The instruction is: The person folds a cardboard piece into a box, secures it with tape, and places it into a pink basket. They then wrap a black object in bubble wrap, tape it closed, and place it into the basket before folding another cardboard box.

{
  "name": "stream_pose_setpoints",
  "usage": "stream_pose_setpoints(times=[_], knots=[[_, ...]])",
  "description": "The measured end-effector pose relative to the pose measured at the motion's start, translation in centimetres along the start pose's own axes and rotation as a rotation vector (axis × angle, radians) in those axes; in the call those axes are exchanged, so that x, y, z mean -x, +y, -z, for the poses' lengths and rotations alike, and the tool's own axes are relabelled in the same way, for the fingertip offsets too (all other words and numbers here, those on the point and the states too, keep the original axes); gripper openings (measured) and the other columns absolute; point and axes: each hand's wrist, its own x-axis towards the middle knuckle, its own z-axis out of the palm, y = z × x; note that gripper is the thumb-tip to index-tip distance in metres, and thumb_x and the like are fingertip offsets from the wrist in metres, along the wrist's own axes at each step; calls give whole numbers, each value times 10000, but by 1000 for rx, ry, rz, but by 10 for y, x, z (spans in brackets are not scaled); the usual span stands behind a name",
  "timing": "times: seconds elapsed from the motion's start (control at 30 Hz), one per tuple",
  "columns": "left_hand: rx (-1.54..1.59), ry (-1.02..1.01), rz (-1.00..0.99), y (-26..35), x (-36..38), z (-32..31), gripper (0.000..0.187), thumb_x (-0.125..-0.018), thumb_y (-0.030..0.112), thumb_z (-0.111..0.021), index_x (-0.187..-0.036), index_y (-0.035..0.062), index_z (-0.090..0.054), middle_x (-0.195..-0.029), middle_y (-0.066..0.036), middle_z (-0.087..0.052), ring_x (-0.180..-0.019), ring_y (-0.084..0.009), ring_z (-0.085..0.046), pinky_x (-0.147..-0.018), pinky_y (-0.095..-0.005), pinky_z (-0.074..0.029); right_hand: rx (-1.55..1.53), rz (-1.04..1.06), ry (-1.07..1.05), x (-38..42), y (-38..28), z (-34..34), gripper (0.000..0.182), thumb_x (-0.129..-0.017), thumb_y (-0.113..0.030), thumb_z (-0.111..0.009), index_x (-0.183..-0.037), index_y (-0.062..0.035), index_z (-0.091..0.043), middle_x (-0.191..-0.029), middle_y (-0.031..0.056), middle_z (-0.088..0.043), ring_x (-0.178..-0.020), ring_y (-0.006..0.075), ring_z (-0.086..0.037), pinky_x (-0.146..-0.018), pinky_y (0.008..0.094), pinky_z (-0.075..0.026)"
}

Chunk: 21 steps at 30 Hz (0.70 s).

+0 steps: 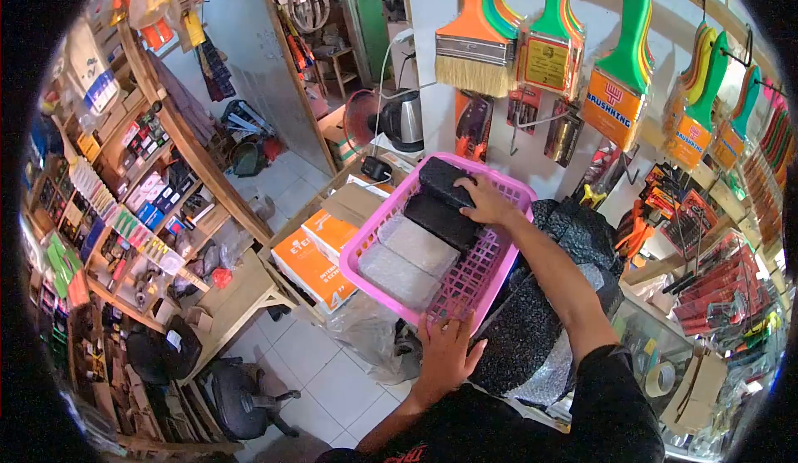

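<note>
A pink plastic basket sits tilted in front of me. Inside it lie two packages in clear bubble wrap and two in black wrap, one nearer and one at the far end. My right hand reaches over the basket's right side, its fingers curled over the far black-wrapped package. At the near rim, my left hand grips the basket, fingers over the edge and thumb to the right.
Black bubble wrap bulges right of the basket. Orange-and-white boxes stand at its left, an electric kettle behind. Paintbrushes hang above on the wall. An office chair and crowded shelves are at the left.
</note>
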Motion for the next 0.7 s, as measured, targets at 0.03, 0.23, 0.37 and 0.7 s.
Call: stream_pose_setpoints(times=[0.03, 0.23, 0.37, 0.7], knots=[[4, -8, -3, 0, 0, 1, 746, -969, 451, -691, -1554, 35, -492, -1235, -175, -614, -1124, -443, -558, -1136, -743, -283, 38, -39, -40, -5, -5, 0, 783, -832, -273, -847, -1510, -212, -460, -1502, 328, -419, -1437, 518, -418, -1214, 568, -369], [17, -24, -15, -2, -1, 3, 795, -968, 473, -681, -1591, 33, -453, -1195, -183, -606, -1093, -438, -559, -1139, -744, -273, 60, -53, -124, -14, 10, -25, 668, -944, -356, -727, -1568, -347, -486, -1669, 266, -278, -1525, 529, -300, -1261, 595, -294], [-1, -50, -8, 0, 2, 2, 819, -968, 473, -678, -1606, 26, -427, -1165, -187, -595, -1082, -431, -560, -1140, -745, -273, 117, -82, -175, -11, 12, -28, 580, -1013, -472, -586, -1580, -381, -511, -1713, 210, -254, -1574, 519, -208, -1274, 619, -239], [-12, -58, -29, -1, -1, 6, 833, -963, 481, -686, -1606, 22, -421, -1117, -180, -581, -1074, -422, -561, -1127, -746, -298, 247, -244, -297, -32, -41, -23, 634, -1042, -595, -439, -1577, -268, -530, -1685, 238, -316, -1569, 494, -229, -1236, 717, -192]])
